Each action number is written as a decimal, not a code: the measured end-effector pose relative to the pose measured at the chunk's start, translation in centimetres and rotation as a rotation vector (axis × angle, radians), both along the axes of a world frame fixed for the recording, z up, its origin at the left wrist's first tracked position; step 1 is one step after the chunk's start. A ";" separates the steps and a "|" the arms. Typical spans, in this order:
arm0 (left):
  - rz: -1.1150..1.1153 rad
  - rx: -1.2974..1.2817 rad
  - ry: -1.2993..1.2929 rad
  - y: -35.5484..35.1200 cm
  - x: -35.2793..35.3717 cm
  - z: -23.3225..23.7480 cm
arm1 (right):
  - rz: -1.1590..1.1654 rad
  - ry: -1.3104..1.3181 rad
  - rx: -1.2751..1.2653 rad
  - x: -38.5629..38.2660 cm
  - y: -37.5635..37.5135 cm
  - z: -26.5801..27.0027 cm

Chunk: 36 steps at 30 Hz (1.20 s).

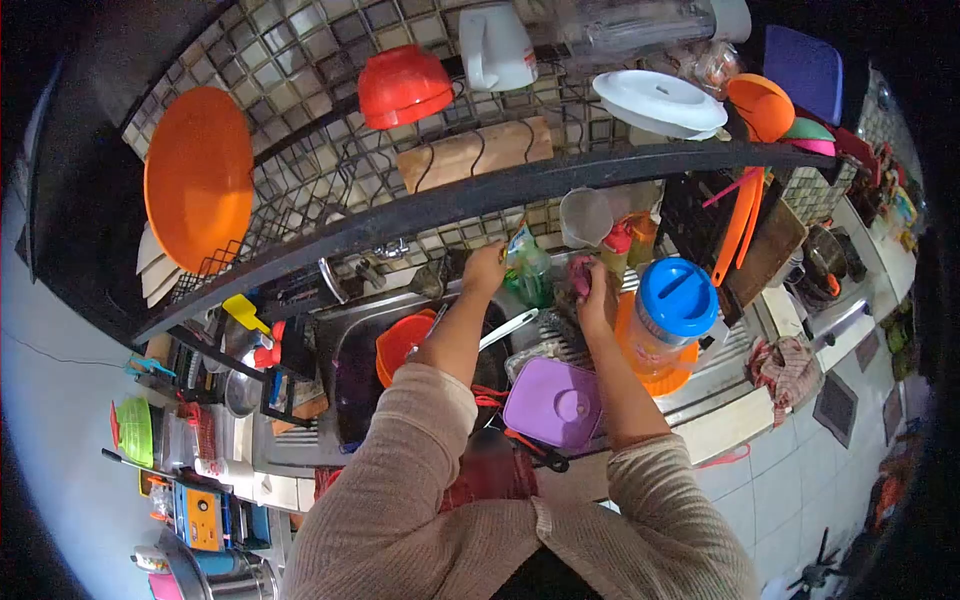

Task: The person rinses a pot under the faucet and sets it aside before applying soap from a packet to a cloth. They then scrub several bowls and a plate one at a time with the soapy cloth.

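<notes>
At the back of the sink, my left hand [485,268] is closed, its fingertips at the edge of a small white, blue and orange packet [518,238]. A green see-through container [529,278] stands just below the packet, between my hands. My right hand [597,300] is closed around a pinkish-purple scrubbing sponge [580,274]; its fingers partly cover it. Under my forearms lie a purple lid [555,403], a white-handled utensil [510,328] and an orange bowl [400,345] in the sink [345,400].
A clear jug with a blue lid [678,298] stands on an orange plate [668,380] right of my right forearm. Overhead runs a black rack [440,195] with a red bowl [405,86] and white jug [497,48]. A faucet [332,280] rises behind the sink.
</notes>
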<state>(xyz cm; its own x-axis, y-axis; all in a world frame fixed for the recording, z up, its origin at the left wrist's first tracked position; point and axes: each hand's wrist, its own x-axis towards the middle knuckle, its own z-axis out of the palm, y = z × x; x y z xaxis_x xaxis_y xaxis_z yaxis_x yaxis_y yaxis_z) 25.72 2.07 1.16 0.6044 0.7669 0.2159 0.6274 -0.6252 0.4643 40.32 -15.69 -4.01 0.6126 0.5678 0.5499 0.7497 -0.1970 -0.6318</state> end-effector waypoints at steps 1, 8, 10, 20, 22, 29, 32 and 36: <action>-0.025 0.017 -0.036 -0.2 -0.1 -0.2 | 0.089 -0.051 0.232 0.6 0.8 -1.1; 0.103 -0.088 -0.343 -0.6 -0.8 -2.4 | 0.052 0.367 0.471 -0.7 -0.2 0.2; 0.064 -0.009 -0.533 -0.6 -1.2 -3.8 | 0.117 0.464 0.549 -1.3 -0.8 1.8; 0.344 -0.343 -0.712 -11.1 -7.8 -4.1 | 0.615 1.294 0.813 -7.7 -2.6 11.7; 0.297 -0.572 -0.728 -15.0 -10.3 -3.7 | 0.790 1.617 0.733 -9.2 -3.0 13.1; -0.014 -0.419 -0.770 -23.9 -22.7 0.8 | 0.911 2.124 0.273 -17.2 1.0 10.9; -0.004 -0.244 -0.635 -25.0 -30.1 5.3 | 1.102 1.918 0.150 -21.9 2.8 7.9; 0.679 -0.320 -0.397 -25.9 -40.3 8.4 | 1.120 1.683 -0.027 -29.0 3.5 6.4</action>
